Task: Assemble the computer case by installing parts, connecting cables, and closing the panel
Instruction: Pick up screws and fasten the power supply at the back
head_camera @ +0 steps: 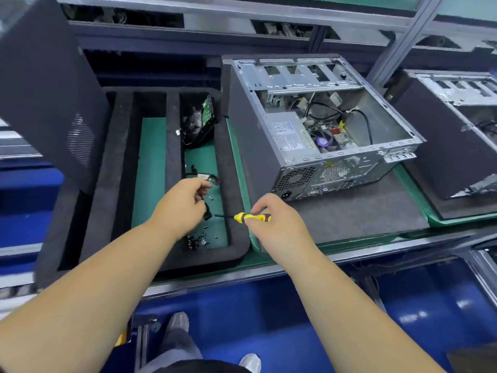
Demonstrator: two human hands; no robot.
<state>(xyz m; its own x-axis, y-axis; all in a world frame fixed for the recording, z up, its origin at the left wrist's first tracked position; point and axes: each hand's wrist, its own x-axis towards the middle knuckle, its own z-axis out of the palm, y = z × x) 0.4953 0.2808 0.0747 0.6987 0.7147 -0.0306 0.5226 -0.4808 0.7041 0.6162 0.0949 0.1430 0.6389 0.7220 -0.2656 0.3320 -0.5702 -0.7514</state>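
Note:
An open computer case (317,135) lies on its side on a grey mat, its power supply, fan and cables showing inside. My right hand (277,219) grips a yellow-handled screwdriver (250,217) whose black shaft points left over the black foam tray (121,162). My left hand (183,203) hovers in the tray's right compartment with its fingers pinched together near a black cable (207,211); what it holds is too small to make out. Several small screws (199,239) lie at the compartment's near end. A black side panel (45,84) leans upright at the far left.
A fan and circuit board part (201,122) sits at the far end of the tray's right compartment. A second open case (454,135) stands at the right. Metal frame rails run across the back. The bench's front edge lies just below the tray, with blue floor beneath.

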